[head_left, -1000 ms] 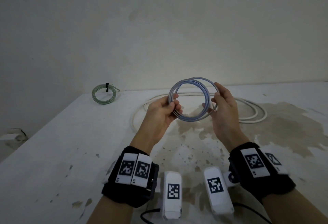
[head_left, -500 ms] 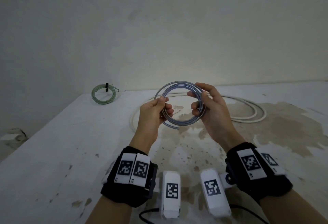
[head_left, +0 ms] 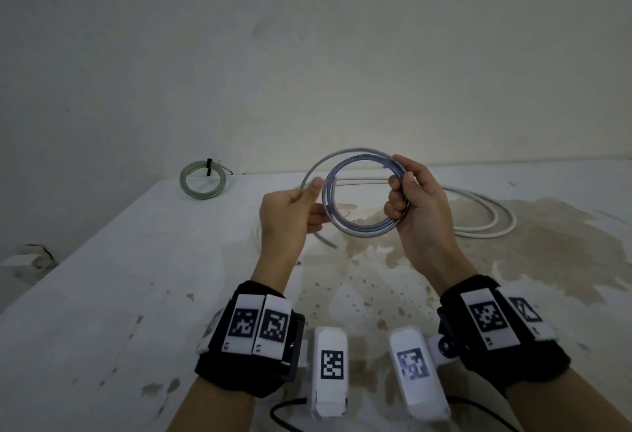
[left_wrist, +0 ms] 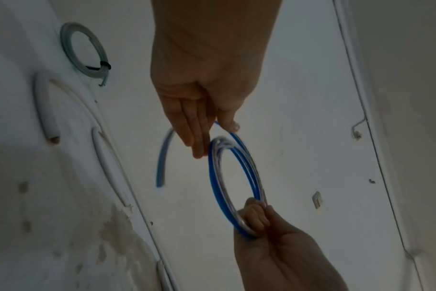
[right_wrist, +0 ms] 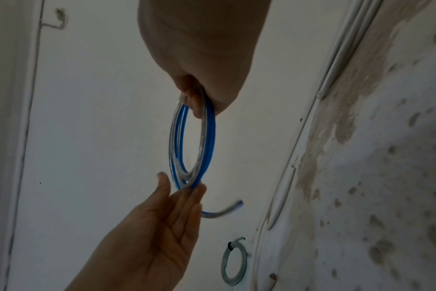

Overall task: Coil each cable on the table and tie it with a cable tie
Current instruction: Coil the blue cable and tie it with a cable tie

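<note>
My right hand [head_left: 415,206] gripped the blue cable [head_left: 362,226] coil at its right side, fingers curled round the bundled turns. My left hand [head_left: 287,212] pinched the loose outer turn between thumb and straight fingers. The coil stood above the worktop [head_left: 102,295] between both hands; its free end [left_wrist: 162,167] hung below my left hand. The cable was glossy, round and springy.

Bare forearms; each wrist wears a black band [head_left: 239,370] carrying white blocks [head_left: 258,324] with square black-and-white markers, and what looks like a black cable [head_left: 290,414] trailing below.
</note>
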